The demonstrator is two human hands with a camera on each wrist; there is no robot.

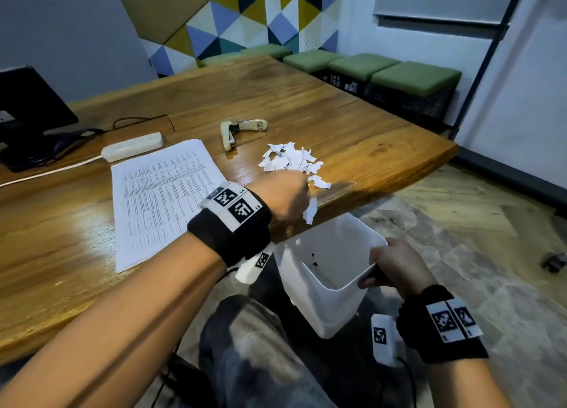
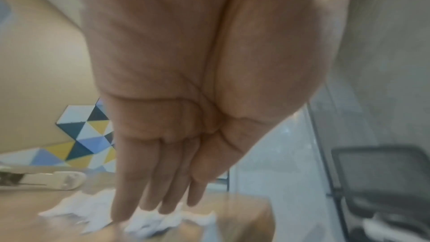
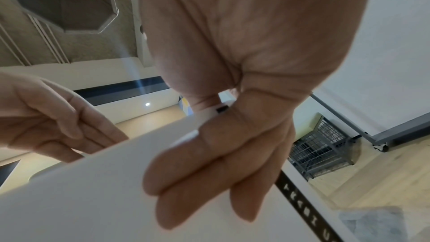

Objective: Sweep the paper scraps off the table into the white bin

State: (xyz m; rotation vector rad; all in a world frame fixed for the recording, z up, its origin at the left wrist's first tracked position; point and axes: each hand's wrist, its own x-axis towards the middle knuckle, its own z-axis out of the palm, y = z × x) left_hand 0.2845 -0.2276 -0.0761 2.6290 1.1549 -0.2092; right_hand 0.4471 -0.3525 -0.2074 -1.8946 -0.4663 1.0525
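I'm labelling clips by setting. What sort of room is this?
Probably an office or meeting room: a wooden table with a stapler and printed sheets, and green cushioned stools along the wall.

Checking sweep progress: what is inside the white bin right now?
Inside the white bin, only two small dark specks show, no paper scraps. Its near wall hides part of the bottom.

stapler (image 1: 242, 129), power strip (image 1: 132, 146), printed sheets (image 1: 162, 193), green stools (image 1: 414, 79) beyond

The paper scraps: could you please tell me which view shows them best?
The head view: the paper scraps lie sharp as a whole pile near the table edge. The left wrist view shows them blurred under fingertips; the right wrist view shows none.
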